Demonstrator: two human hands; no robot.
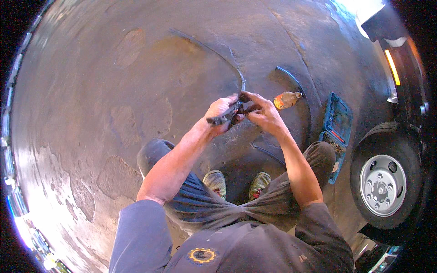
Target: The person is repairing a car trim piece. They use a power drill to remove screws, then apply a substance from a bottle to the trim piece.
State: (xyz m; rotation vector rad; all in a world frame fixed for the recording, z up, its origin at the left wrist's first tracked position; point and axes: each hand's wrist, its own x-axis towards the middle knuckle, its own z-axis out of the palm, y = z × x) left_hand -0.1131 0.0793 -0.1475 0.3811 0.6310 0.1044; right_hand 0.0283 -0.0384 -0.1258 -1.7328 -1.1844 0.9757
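Observation:
My left hand (220,109) is closed around a dark, elongated piece (223,117), its blunt end sticking out toward me; its exact kind does not show. From between my hands a thin tube (227,63) curves away over the floor to the far left. My right hand (265,114) is bent in against the far end of the dark piece, fingers and thumb drawn together beside the tube. What those fingertips pinch is too small and dark to make out. Both hands are over the floor, beyond my knees, and the fingers look blackened.
Right of my hands a bottle with an orange label (286,100) lies beside a curved, dark blue hose (291,75). An open blue case (337,119) of small parts sits by my right knee. Another thin tube (268,152) lies nearer. A vehicle wheel (382,185) stands at right.

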